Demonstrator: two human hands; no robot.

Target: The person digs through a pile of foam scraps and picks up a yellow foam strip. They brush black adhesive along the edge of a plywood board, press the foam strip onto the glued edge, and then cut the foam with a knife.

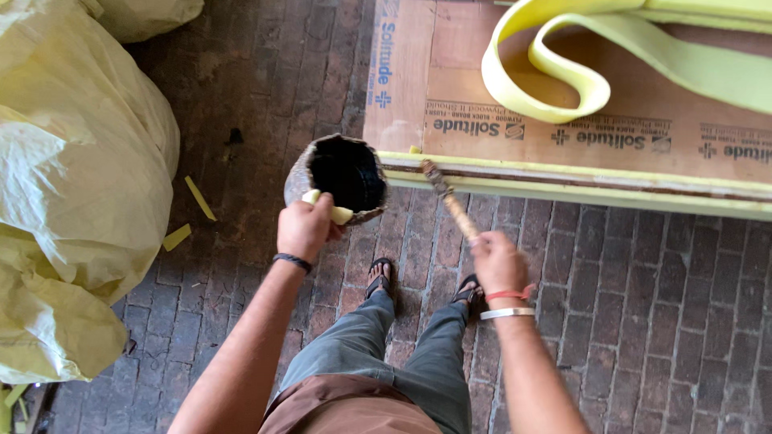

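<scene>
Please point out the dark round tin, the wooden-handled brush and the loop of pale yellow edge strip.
Dark round tin (347, 170): head view, on its black inside.
Wooden-handled brush (455, 207): head view, mid-handle, above the right hand's grip.
Loop of pale yellow edge strip (563, 68): head view, on the inner band.

Dark brick floor (643, 321) in daylight, pale yellow plastic sacks (72, 201) bulging at left (yellow scraps (199, 198) lie beside).

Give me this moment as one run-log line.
left hand: holds dark pot | right hand: holds brush, tip at board edge | yellow strip on board
</scene>
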